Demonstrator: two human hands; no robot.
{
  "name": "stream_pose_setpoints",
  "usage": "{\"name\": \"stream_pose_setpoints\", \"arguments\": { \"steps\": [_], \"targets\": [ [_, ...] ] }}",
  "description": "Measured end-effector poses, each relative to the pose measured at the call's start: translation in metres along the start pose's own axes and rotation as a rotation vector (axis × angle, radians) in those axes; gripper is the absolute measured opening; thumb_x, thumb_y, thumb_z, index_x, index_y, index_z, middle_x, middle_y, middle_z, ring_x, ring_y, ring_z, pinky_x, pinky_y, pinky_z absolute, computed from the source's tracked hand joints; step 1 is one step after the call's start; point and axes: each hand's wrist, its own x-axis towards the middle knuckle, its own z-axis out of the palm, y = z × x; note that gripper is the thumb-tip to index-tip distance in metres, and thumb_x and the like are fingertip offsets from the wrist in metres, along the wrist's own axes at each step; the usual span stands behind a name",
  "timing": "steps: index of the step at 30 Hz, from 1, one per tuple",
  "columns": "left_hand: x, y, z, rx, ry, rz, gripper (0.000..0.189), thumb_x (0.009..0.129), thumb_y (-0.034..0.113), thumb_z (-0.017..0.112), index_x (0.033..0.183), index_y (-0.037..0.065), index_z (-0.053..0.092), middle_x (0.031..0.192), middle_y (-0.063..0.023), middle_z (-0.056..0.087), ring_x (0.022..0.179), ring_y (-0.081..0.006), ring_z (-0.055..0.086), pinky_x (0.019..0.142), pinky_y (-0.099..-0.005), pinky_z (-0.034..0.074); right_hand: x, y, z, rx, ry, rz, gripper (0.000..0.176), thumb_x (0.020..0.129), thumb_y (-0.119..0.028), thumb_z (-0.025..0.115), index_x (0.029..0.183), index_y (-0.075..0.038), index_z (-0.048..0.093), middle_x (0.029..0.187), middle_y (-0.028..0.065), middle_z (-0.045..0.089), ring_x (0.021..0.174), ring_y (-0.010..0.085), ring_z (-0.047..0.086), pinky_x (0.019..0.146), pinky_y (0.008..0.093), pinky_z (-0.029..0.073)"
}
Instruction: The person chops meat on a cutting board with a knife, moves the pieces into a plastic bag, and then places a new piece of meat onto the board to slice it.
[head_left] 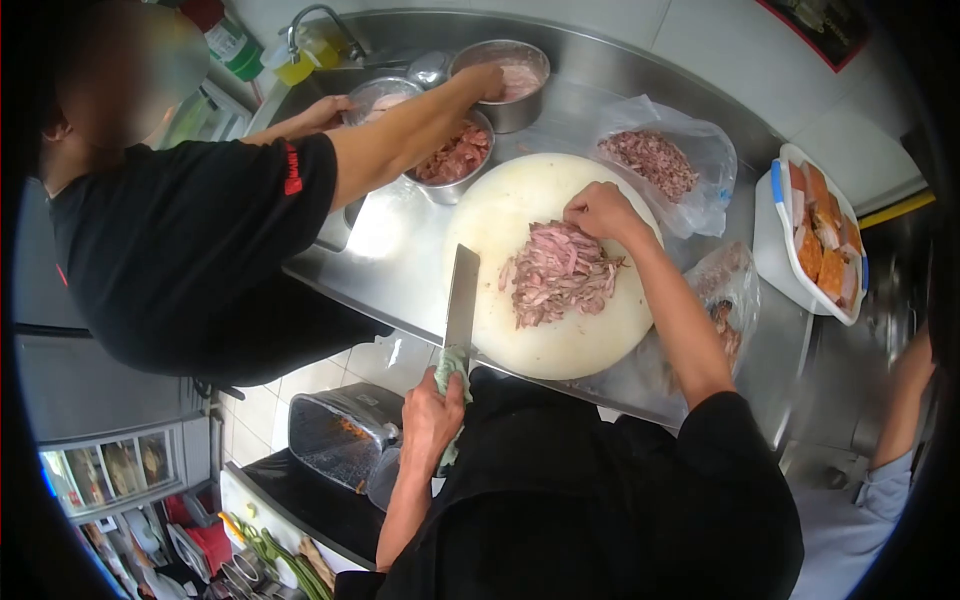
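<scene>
My left hand (pixel 432 420) is closed around the handle of a cleaver (pixel 461 290), with a pale green cloth (pixel 452 372) wrapped at the grip. The blade points away from me, over the left edge of a round white cutting board (pixel 490 215). A heap of sliced, pinkish-brown meat (pixel 562 275) lies mid-board. At the heap's far right edge is my right hand (pixel 603 212), its fingers curled and pressed together. Whatever sits between those fingertips is hidden.
Plastic bags of chopped meat (pixel 650 165) and other meat (pixel 722 320) flank the board. A white basin (pixel 800 265) holds browned slabs. At left, a co-worker (pixel 200 230) reaches into metal bowls (pixel 505 112). A bin (pixel 335 430) stands below; another person's arm (pixel 903 400) is at right.
</scene>
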Motion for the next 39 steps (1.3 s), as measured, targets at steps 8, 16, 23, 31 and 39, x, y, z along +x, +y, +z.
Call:
{"name": "stream_pose_setpoints", "arguments": {
  "steps": [8, 16, 23, 31, 39],
  "targets": [
    [0.004, 0.002, -0.003, 0.003, -0.014, 0.023, 0.036, 0.096, 0.032, 0.057, 0.1, -0.003, 0.065, 0.087, -0.0331, 0.066, 0.09, -0.0536, 0.063, 0.08, -0.0556, 0.05, -0.012, -0.096, 0.053, -0.275, 0.026, -0.688, 0.019, 0.068, -0.009, 0.073, 0.087, -0.009, 0.077, 0.09, 0.0109, 0.072, 0.092, 0.032, 0.065, 0.087, 0.0427, 0.051],
    [0.003, 0.0, 0.001, -0.034, 0.021, 0.039, 0.035, 0.096, 0.032, 0.057, 0.098, -0.002, 0.065, 0.086, -0.0326, 0.066, 0.089, -0.0533, 0.063, 0.079, -0.0551, 0.051, -0.019, -0.088, 0.047, 0.129, 0.176, -0.491, 0.008, 0.069, -0.009, 0.074, 0.077, -0.01, 0.072, 0.082, 0.0123, 0.071, 0.08, 0.0322, 0.067, 0.078, 0.0438, 0.052],
    [0.003, 0.0, 0.0, -0.042, 0.022, 0.046, 0.034, 0.096, 0.031, 0.057, 0.098, -0.002, 0.065, 0.085, -0.0313, 0.067, 0.087, -0.0531, 0.063, 0.078, -0.0554, 0.051, -0.043, -0.019, 0.004, 0.109, 0.703, -0.117, 0.007, 0.081, -0.007, 0.068, 0.085, -0.006, 0.074, 0.084, 0.015, 0.071, 0.079, 0.0373, 0.067, 0.076, 0.046, 0.053],
    [0.004, 0.01, -0.007, 0.064, -0.03, 0.053, 0.034, 0.097, 0.031, 0.056, 0.097, -0.001, 0.064, 0.085, -0.0323, 0.066, 0.088, -0.0537, 0.063, 0.078, -0.0567, 0.05, -0.045, -0.038, 0.051, 0.152, 0.639, -0.103, 0.032, 0.094, -0.024, 0.06, 0.117, -0.004, 0.069, 0.13, 0.0226, 0.061, 0.123, 0.0384, 0.054, 0.103, 0.0483, 0.042],
    [0.003, 0.031, -0.012, 0.237, -0.1, -0.026, 0.034, 0.099, 0.033, 0.054, 0.102, 0.0, 0.061, 0.088, -0.0337, 0.066, 0.09, -0.0554, 0.062, 0.081, -0.0596, 0.048, -0.067, -0.065, 0.095, 0.075, 0.588, 0.043, 0.055, 0.091, -0.043, 0.062, 0.132, -0.006, 0.061, 0.146, 0.0251, 0.045, 0.138, 0.0488, 0.036, 0.109, 0.0692, 0.025]
  ]
}}
